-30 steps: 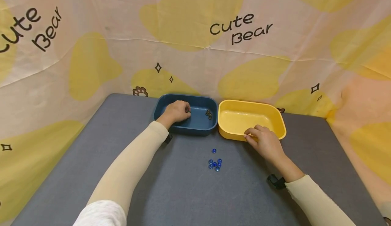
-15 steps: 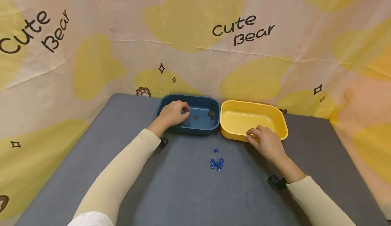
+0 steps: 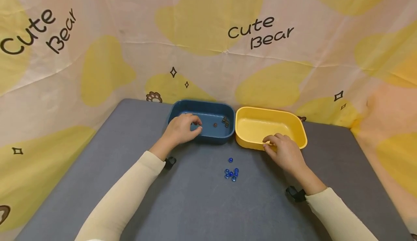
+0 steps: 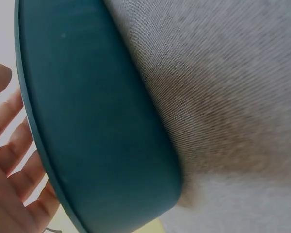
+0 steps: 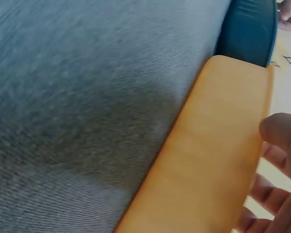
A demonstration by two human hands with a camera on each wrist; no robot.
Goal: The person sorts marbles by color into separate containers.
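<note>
My left hand [image 3: 181, 129] hovers over the front left edge of a dark blue bin [image 3: 204, 139], fingers loosely bent and spread, with nothing between them. Inside the bin, one brown bead or marble [image 3: 215, 125] lies apart from several more brown ones [image 3: 226, 123] near the right end. At the front rim of a yellow bin [image 3: 251, 144] is my right hand [image 3: 285, 152]. In the right wrist view its thumb [image 5: 279, 128] overlaps the rim from outside and the relaxed fingers are beyond it, partly hidden by the wall; whether they touch it I cannot tell.
Several blue glass marbles [image 3: 231, 174] sit clustered on the grey table [image 3: 195, 204], with a single blue marble [image 3: 230, 160] just behind them. The bins stand side by side against a printed curtain [image 3: 208, 71] at the back.
My left hand has let go of a brown bead in the blue bin and drawn back toward the front left. That bead has rolled right, toward the others. The right hand stays at the yellow rim.
</note>
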